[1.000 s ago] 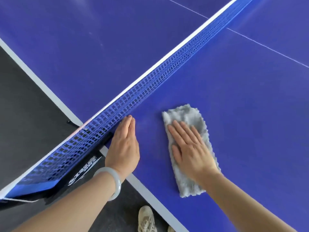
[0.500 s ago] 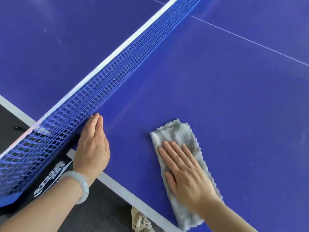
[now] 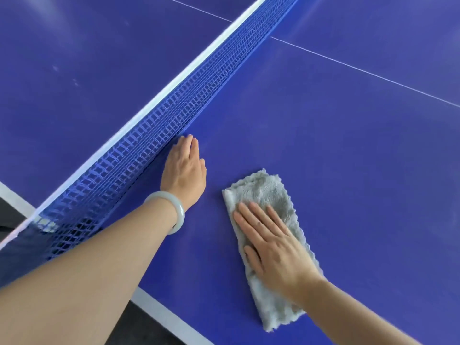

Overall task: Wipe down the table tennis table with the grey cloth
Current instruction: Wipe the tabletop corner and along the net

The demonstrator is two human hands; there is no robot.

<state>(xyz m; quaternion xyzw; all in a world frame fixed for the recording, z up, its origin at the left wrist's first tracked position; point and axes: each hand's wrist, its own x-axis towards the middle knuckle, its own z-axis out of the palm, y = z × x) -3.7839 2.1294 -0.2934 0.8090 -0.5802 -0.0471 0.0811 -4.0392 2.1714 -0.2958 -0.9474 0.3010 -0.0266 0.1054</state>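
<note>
Grey cloth (image 3: 263, 188) is lying as a long strip on the blue surface (image 3: 348, 170), lower centre-right of the frame. Right grip (image 3: 276, 252) is pressing flat on it, fingers straight, released. Left grip (image 3: 185, 170), likewise released, is resting flat on the surface, fingertips touching the net (image 3: 154, 145), pale bangle (image 3: 178, 210) at the wrist.

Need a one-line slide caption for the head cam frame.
Right hand presses the grey cloth flat on the blue table while the left hand rests beside the net.
</note>
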